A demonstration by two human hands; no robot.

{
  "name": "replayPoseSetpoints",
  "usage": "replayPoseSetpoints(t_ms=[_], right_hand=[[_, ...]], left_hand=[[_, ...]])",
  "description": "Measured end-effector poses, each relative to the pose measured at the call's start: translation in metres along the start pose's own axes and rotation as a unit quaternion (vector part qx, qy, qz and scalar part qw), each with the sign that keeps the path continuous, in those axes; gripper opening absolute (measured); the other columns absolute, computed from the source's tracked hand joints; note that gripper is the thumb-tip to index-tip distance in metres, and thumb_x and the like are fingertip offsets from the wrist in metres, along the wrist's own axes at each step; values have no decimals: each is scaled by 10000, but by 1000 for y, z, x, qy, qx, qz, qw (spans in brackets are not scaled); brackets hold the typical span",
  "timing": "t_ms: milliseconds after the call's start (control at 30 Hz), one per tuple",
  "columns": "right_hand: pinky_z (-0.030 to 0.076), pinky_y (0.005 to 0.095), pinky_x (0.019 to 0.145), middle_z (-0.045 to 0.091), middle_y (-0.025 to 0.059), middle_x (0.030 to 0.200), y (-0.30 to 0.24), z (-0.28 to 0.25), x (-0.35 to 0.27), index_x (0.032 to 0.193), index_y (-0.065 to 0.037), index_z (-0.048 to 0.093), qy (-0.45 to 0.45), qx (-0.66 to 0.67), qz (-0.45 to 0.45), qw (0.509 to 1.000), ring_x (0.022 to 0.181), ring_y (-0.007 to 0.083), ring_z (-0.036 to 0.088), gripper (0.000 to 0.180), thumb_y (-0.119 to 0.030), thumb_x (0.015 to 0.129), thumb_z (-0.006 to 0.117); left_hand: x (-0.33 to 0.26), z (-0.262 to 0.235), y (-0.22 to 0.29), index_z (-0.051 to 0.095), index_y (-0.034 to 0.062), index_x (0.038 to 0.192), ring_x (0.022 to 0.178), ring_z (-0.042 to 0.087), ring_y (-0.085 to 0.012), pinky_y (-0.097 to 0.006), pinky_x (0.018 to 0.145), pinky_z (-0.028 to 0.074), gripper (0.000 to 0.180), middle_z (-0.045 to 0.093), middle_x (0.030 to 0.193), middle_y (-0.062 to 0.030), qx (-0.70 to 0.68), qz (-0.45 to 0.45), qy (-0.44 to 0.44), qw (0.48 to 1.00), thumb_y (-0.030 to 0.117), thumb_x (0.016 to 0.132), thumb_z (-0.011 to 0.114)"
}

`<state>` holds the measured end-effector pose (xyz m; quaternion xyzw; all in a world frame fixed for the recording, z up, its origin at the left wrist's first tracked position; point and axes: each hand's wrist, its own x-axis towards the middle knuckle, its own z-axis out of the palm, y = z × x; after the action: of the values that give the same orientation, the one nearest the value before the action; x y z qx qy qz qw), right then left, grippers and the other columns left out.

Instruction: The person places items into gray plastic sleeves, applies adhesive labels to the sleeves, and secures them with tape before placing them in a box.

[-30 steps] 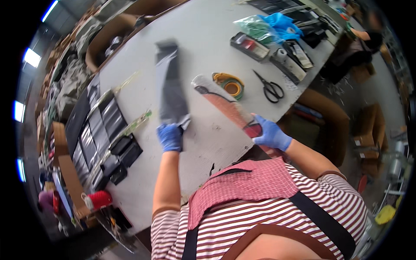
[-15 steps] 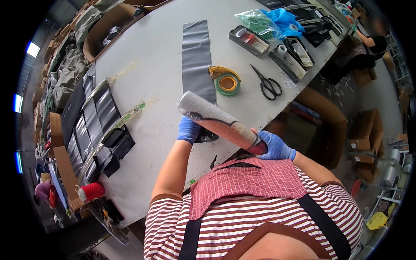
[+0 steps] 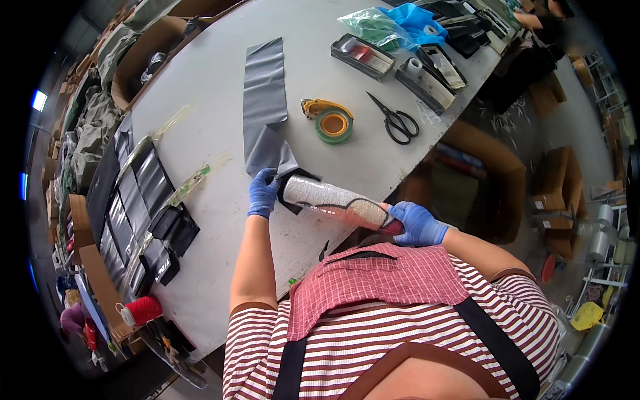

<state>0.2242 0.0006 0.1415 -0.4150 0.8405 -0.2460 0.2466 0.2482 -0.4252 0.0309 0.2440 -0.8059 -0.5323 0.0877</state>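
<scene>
Head view: the plastic-wrapped white-and-red textile roll (image 3: 337, 203), earlier over my blue-gloved left hand (image 3: 264, 193), now sits right of it — tip seemingly inside the flat grey plastic sleeve (image 3: 265, 93) that hand pinches — while my blue-gloved right hand (image 3: 419, 225) grips its near end.

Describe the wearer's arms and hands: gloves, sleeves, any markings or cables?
Left hand and right hand: matching blue gloves, close-fitting, ending around the wrist. Forearms bare. Sleeves short, brown-and-white striped, with brown cuffs. No cables or clear markings visible.
</scene>
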Motion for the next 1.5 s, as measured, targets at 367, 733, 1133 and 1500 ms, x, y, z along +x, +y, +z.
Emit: replayPoseSetpoints(t_ms=[367,733,1133,1500], right_hand=[[454,352,973,607,202,1229,-1,-20,18,1494,-122,330,-111,251,144,951,1114,315,597,988,-321,631,768],[501,422,846,627,268,1125,-38,-35,42,1387,-28,453,-91,152,139,974,988,370,632,799,-286,671,694],[473,453,926,567,318,1174,-64,40,233,1433,20,325,-25,102,34,994,1070,438,582,784,-466,881,596],[478,521,699,635,239,822,-44,48,349,804,-25,609,188,48,-103,975,795,449,606,246,-225,910,513]], left_hand=[[-44,18,93,636,77,1037,1003,570,-324,-406,895,477,312,626,986,-133,378,290,81,875,35,732,685],[14,18,-28,657,19,927,601,576,-186,-330,487,461,143,627,752,-76,-241,-311,83,916,64,796,690],[73,-51,-28,552,-56,1161,911,659,-342,-378,855,495,406,676,960,-227,143,-104,235,956,63,780,632],[42,-44,-19,644,-15,873,826,614,-455,-501,745,479,300,640,841,-275,215,-46,143,965,259,873,521]])
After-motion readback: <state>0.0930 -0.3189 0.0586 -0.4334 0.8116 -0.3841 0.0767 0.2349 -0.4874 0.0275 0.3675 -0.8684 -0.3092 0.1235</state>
